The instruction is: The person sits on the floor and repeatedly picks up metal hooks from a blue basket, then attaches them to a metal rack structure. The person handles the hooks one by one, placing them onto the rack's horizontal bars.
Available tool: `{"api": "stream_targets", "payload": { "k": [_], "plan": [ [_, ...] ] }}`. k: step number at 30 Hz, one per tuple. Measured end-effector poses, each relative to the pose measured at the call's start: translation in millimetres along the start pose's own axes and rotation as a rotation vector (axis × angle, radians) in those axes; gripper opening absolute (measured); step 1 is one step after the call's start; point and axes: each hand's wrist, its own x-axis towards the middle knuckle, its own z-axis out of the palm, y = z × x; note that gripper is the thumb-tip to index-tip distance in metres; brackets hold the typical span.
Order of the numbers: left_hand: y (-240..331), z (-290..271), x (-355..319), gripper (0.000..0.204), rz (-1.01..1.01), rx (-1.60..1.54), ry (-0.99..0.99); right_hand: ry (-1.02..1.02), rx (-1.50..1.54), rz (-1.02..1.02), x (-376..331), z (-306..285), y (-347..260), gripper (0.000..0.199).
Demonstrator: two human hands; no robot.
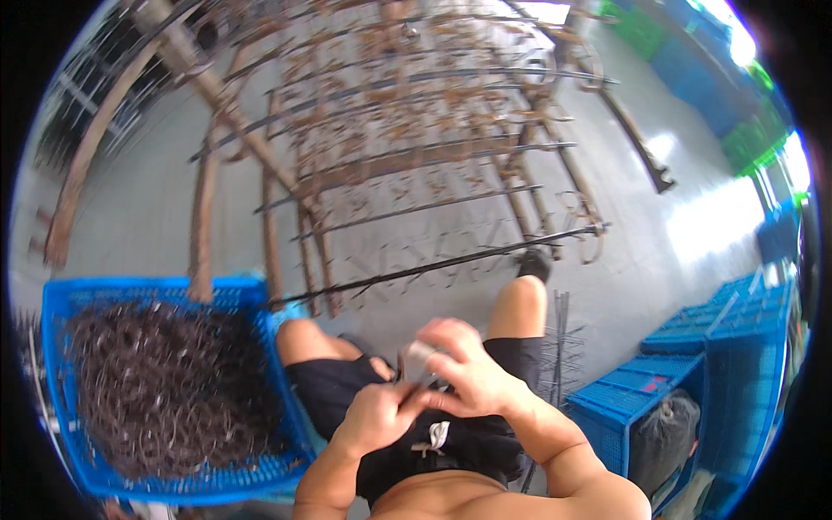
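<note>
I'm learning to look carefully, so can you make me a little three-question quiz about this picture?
1. True or false: the blue crate of dark wire rings sits on the person's right.
2. What do the left hand and right hand do? A) hang apart B) meet over the lap on a small pale piece C) reach into the crate
3. Fill in: the rusty metal rack stands ____ of the person.

Key: 1 false; 2 B; 3 in front

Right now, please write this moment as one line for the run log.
left hand: holds small metal piece | right hand: on same piece, over lap | blue crate of wire rings at left | rusty rack ahead
</note>
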Motion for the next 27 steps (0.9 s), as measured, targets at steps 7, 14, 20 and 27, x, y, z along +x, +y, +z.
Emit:
{"api": "stream_targets", "payload": {
  "k": [7, 14, 20, 27],
  "plan": [
    [-3.8, 22.6, 36.9, 0.018, 0.07, -0.395, -0.255, -0.251, 0.473, 0.224, -51.2, -39.0, 22.4, 0.033],
    [-104.5, 66.2, 11.1, 0.04, -0.097, -0.522, 0.034, 0.831, 0.761, 0.579, -96.2, -72.3, 88.5, 0.015],
    [-119.6, 41.3, -29.6, 0.04, -0.322, 0.204, 0.289, 1.408, 0.612, 0.483, -55.8, -49.5, 152.0, 0.02],
    [-72.3, 31.4, -1.9, 0.03, -0.527, -0.395, 0.265, 1.425, 0.738, 0.577, -30.8, -46.6, 159.2, 0.02]
  ]
}}
